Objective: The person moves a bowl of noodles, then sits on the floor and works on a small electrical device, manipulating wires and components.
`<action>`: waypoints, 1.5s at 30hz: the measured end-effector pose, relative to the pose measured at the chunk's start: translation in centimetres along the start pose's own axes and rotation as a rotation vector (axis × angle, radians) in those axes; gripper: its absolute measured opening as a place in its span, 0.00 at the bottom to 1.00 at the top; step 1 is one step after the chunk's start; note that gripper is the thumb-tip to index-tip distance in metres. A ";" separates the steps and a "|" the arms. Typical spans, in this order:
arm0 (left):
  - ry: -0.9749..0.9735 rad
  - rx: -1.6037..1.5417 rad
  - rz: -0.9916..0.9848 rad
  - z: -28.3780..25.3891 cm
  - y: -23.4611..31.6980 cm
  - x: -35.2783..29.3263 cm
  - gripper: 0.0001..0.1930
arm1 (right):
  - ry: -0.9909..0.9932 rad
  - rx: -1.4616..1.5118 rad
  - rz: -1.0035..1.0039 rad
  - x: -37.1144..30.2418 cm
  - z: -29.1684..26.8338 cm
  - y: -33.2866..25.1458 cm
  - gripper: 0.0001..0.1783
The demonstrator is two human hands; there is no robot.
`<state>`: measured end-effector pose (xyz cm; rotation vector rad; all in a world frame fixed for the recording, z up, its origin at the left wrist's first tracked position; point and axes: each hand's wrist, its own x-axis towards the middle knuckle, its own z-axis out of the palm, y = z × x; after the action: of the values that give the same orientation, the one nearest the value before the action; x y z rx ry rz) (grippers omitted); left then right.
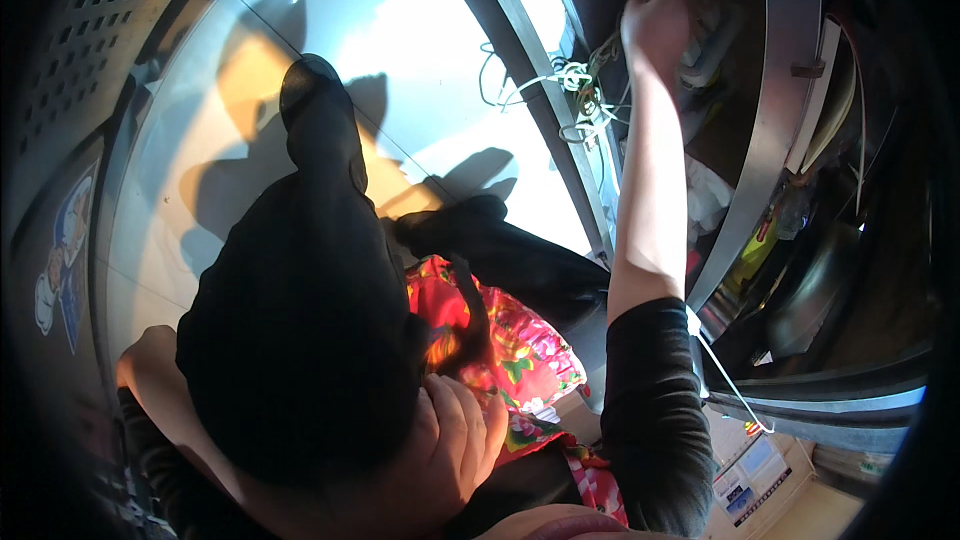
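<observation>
My right arm reaches far forward into a dark shelf unit [735, 230] on the right. At its end my right hand [660, 20] is in shadow among jumbled items, and its fingers are too dark and blurred to read. A tangle of pale cables [580, 100] hangs just left of that wrist. My left arm goes round my raised, black-clad knee [300, 340]. Beside the knee rests my left hand [455, 435], fingers loosely bent side by side, with nothing visible in it. A red floral cloth [520, 340] lies across my lap next to these fingers.
Metal shelf posts [765, 130] curve along the right. A clear plastic bag [705, 195] and a shiny rounded metal vessel [820, 285] sit inside the unit. A perforated panel [90, 30] stands at the left. My black shoe [315, 90] is on the sunlit tiled floor [400, 10].
</observation>
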<state>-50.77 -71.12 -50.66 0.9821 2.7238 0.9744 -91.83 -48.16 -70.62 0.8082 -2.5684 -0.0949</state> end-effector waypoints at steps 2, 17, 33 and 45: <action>0.022 0.036 0.002 0.5 0.0 -0.1 0.14 | -0.141 0.122 0.021 -0.5 1.0 0.0 0.22; 0.010 0.025 -0.025 0.0 -0.6 0.4 0.13 | -0.023 0.167 -0.188 11.4 -4.2 -4.7 0.22; -0.014 0.053 -0.056 -1.8 0.0 0.7 0.12 | -0.133 0.239 0.155 7.9 -2.0 1.7 0.18; -0.052 -0.086 -0.125 -2.9 0.0 1.7 0.12 | -0.602 1.560 0.827 -3.3 -15.0 -5.6 0.15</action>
<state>-52.92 -71.71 -48.14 0.8015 2.6401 1.0201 -79.97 -49.98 -59.51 -0.0645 -2.8852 2.3730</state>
